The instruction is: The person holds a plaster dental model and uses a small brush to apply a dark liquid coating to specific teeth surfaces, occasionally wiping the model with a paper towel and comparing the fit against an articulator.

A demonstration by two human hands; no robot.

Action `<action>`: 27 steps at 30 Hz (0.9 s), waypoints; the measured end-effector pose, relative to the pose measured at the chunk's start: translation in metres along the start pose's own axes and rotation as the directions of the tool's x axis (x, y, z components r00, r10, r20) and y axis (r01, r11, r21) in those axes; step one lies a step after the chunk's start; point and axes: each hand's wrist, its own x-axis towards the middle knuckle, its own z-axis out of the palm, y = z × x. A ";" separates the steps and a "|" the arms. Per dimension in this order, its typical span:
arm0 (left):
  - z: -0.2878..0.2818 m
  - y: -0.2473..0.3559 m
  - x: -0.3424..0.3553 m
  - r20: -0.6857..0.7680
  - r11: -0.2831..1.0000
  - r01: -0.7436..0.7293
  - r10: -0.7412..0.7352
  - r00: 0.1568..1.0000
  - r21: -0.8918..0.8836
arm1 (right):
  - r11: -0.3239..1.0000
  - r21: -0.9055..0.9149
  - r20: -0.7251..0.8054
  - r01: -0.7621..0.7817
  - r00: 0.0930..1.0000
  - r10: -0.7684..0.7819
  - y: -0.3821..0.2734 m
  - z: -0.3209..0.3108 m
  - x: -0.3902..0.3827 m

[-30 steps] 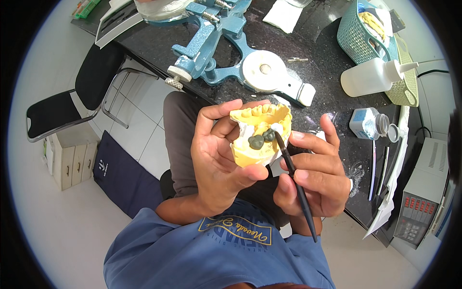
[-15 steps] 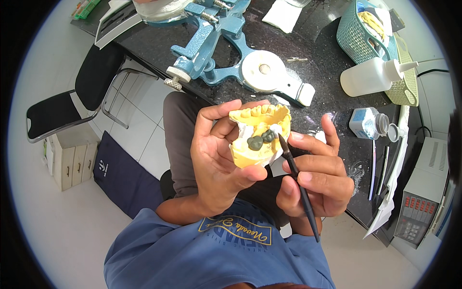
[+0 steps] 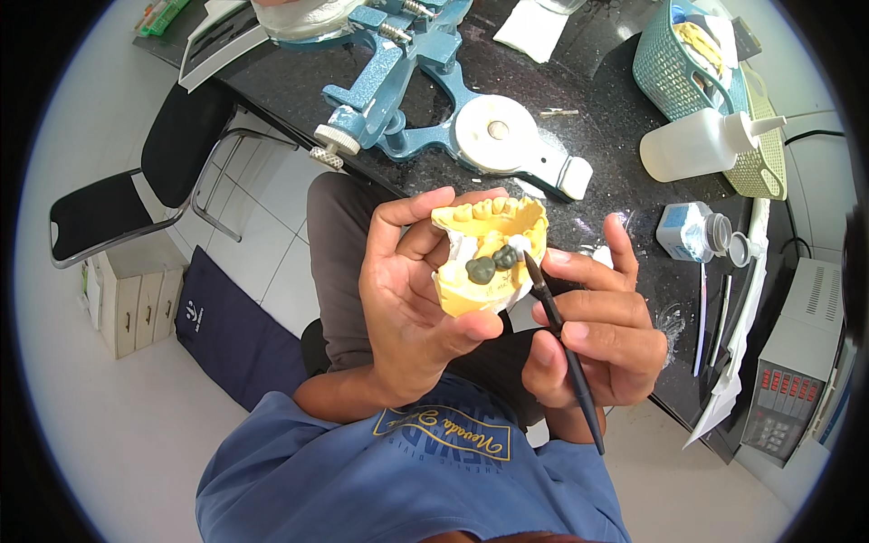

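My left hand (image 3: 412,290) is closed around a yellow dental cast (image 3: 469,297), with the thumb on its near edge and fingers behind its far left side. On the cast sit dark grey-green tooth crowns (image 3: 481,270), with a white tooth-shaped piece (image 3: 519,243) beside them. My right hand (image 3: 602,335) pinches a thin black brush (image 3: 573,365) between thumb and fingers, little finger raised. The brush's dark tip is at the white piece; whether it touches cannot be made out. The right fingertips are close to the cast's right edge.
A blue metal articulator (image 3: 425,100) stands on the black speckled table (image 3: 579,81). To the right are a white squeeze bottle (image 3: 688,145), a teal basket (image 3: 665,63), an open small jar (image 3: 692,231) and thin sticks (image 3: 701,317). A grey control unit (image 3: 792,362) is at far right.
The brush and right hand have shifted very slightly to the right. The left hand and the cast stay almost in place.
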 end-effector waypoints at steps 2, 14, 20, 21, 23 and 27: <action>0.000 0.000 0.000 -0.001 1.000 -0.003 0.003 1.000 -0.006 | 1.000 -0.010 0.008 -0.002 1.000 0.002 -0.001 0.001 0.001; -0.006 0.001 0.001 0.041 0.995 0.059 -0.062 0.997 0.078 | 0.993 -0.095 0.065 0.066 0.996 -0.060 0.002 0.001 -0.001; -0.007 0.001 0.002 0.047 0.994 0.061 -0.066 0.997 0.086 | 0.998 -0.047 0.004 0.039 0.999 -0.039 0.000 0.004 0.001; -0.007 0.000 0.002 0.046 0.994 0.062 -0.066 0.997 0.086 | 0.998 -0.052 0.010 0.037 0.999 -0.036 0.000 0.004 0.001; -0.007 0.000 0.002 0.043 0.994 0.055 -0.059 0.997 0.091 | 0.995 -0.085 0.039 0.053 0.998 -0.050 0.002 0.003 -0.001; -0.006 0.000 0.002 0.044 0.995 0.054 -0.058 0.997 0.089 | 0.993 -0.090 0.041 0.071 0.997 -0.068 0.002 0.003 -0.002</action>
